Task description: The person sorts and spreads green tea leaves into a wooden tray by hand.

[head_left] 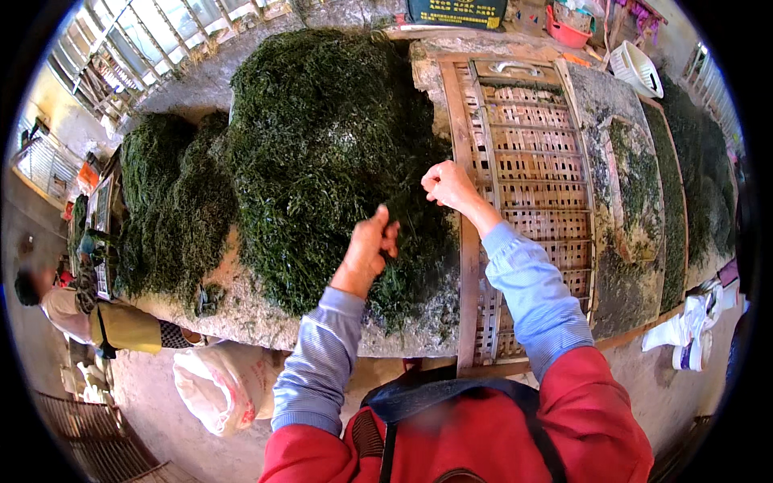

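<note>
A big heap of dark green leafy stems (pixel 314 161) covers the middle of the worktop, loose strands straggling toward its front edge. Over the right part of this heap hovers my left hand (pixel 370 248), its fingers curled in; what they hold, if anything, cannot be made out. My right hand (pixel 449 185) is closed in a pinch at the heap's right border, beside the wooden frame of a woven slatted tray (pixel 535 193). Whatever lies in that pinch is hidden or too small to name. Blue sleeve covers (pixel 527 278) reach to both wrists.
Smaller green heaps (pixel 173 185) lie to the left. Right of the tray are a leaf-strewn board (pixel 632 193) and more greens (pixel 696 153). A white sack (pixel 221 386) stands on the floor below. Another person (pixel 97 318) is at the far left; a white basket (pixel 634 68) sits at back right.
</note>
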Action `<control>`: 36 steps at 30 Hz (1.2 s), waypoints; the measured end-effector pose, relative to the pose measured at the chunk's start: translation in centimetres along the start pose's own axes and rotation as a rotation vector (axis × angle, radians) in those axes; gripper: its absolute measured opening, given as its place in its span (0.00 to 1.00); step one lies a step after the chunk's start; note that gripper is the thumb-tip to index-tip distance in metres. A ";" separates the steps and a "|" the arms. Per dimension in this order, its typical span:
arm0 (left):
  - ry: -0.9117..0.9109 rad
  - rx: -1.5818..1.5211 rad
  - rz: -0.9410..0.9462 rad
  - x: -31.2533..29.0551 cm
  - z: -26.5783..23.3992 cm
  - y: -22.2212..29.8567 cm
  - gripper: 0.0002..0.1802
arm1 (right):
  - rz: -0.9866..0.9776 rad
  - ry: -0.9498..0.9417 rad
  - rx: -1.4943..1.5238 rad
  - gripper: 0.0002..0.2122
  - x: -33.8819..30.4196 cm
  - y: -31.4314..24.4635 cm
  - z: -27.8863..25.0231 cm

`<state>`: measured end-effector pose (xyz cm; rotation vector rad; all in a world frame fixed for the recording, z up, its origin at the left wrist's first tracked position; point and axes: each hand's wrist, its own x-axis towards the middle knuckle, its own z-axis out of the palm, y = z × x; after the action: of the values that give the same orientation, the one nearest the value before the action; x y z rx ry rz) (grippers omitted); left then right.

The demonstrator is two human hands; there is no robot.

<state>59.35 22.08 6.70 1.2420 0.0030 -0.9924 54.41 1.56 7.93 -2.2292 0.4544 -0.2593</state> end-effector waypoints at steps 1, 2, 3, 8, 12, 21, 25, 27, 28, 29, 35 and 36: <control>-0.002 -0.053 0.000 -1.3 0.9 2.2 0.21 | 0.003 -0.040 0.120 0.13 -1.6 -1.9 -0.6; -0.039 -0.047 0.019 -1.3 1.7 3.9 0.19 | 0.011 -0.062 0.231 0.14 -2.8 -3.2 -1.1; -0.075 -0.036 0.041 -1.3 2.5 5.8 0.18 | -0.118 0.000 0.422 0.17 -3.3 -3.9 -0.9; -0.084 -0.047 0.211 -4.1 4.8 14.7 0.11 | -0.542 -0.002 0.553 0.20 -2.8 -10.4 1.7; -0.258 -0.038 0.275 -7.3 6.8 20.3 0.12 | -0.510 -0.042 0.292 0.12 -0.7 -8.4 6.9; -0.176 0.112 0.274 -7.8 6.6 19.0 0.14 | -0.569 0.069 -0.180 0.02 -7.7 -6.2 3.5; -0.094 0.125 0.271 -6.3 3.8 16.3 0.10 | -0.800 0.343 0.068 0.03 -6.1 -14.5 -1.6; -0.026 -0.016 0.230 -6.4 3.1 15.3 0.09 | -0.864 0.391 -0.086 0.04 -3.8 -17.5 -3.5; -0.027 -0.035 0.202 -6.7 3.2 15.1 0.11 | -0.826 0.367 -0.156 0.05 -2.3 -18.3 -3.8; -0.050 -0.049 0.169 -6.6 4.0 14.9 0.12 | -0.607 0.155 -0.055 0.04 -2.1 -18.8 -5.5; -0.351 0.061 0.160 -9.7 5.4 16.8 0.20 | -0.415 -0.152 0.739 0.17 2.6 -8.8 -0.6; -0.379 0.068 0.160 -10.0 5.2 17.4 0.20 | -0.455 -0.161 0.818 0.18 1.3 -8.4 0.7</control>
<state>61.67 23.92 27.22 1.0810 -0.4226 -1.0796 57.76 6.50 14.04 -1.4952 -0.2359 -0.4099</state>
